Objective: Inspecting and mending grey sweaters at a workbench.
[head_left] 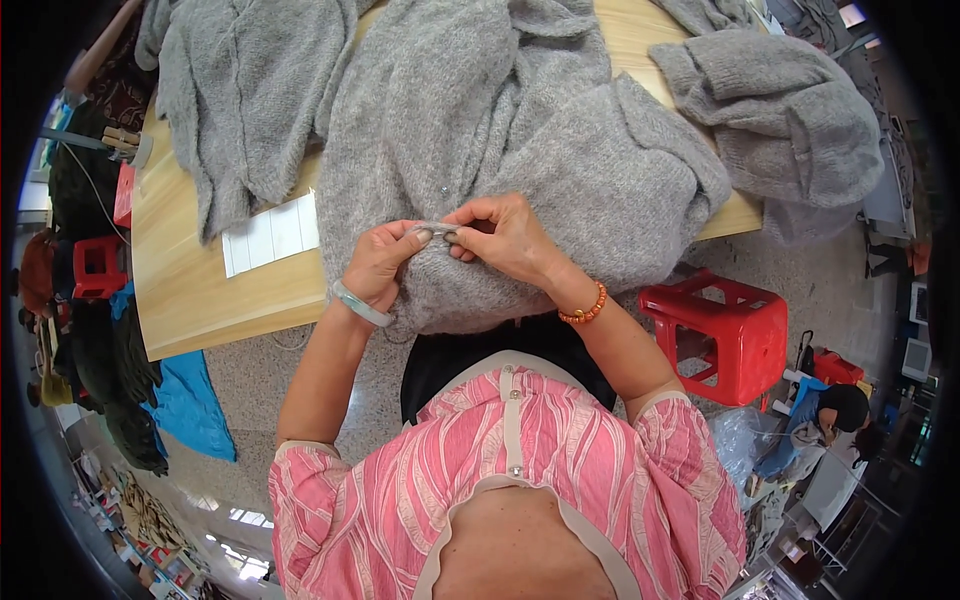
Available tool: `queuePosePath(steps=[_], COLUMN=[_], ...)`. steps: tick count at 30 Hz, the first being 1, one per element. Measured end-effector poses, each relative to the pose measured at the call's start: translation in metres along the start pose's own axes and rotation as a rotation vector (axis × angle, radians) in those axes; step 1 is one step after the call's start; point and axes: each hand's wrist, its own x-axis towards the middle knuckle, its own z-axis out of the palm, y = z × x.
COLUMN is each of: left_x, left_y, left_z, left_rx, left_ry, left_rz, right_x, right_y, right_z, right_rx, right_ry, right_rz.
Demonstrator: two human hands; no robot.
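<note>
The grey knit garment (pixel 500 150) lies in front of the person and under the hands; its near part comes over the edge of the counter (pixel 210 305), toward the lap. I look first at the small pinched fold (pixel 437 229) of this knit. Its long axis goes from left to right, almost level, across the body. The left hand (pixel 385 255) pinches one end between thumb and finger; the right hand (pixel 510 240) pinches the other end in the same way. Both are closed at the fingertips, with only a short piece of knit between, so I judge neither hand is nearer. If something thin is also held there, I cannot tell. Most of the garment spreads away beyond the fold, more to the right side. Farther out, I see a second grey garment (pixel 250 100) at left, a white paper strip (pixel 270 235) just beside it, and a red stool (pixel 725 335) at right.
</note>
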Motion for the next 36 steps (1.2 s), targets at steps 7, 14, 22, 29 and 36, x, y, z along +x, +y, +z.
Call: queuePosePath(steps=[7,14,22,29,36], left_x=[0.000,0.000,0.000,-0.001,-0.002], left_y=[0.000,-0.001,-0.004,-0.003,-0.008], left_z=[0.002,0.002,0.007,0.008,0.010], left_rx=[0.011,0.050,0.121,0.138,0.412], left_ry=[0.002,0.014,0.062,0.060,0.113], left_rz=[0.026,0.039,0.096,0.081,0.251], right_x=[-0.002,-0.004,-0.003,-0.002,-0.001], right_y=[0.004,0.008,0.000,-0.004,0.000], right_z=[0.001,0.003,0.000,-0.001,-0.002], right_rx=[0.132,-0.106,0.052,0.023,-0.065], right_ry=[-0.014,0.008,-0.003,-0.025,-0.037], right_rz=[0.024,-0.085,0.099,0.128,0.080])
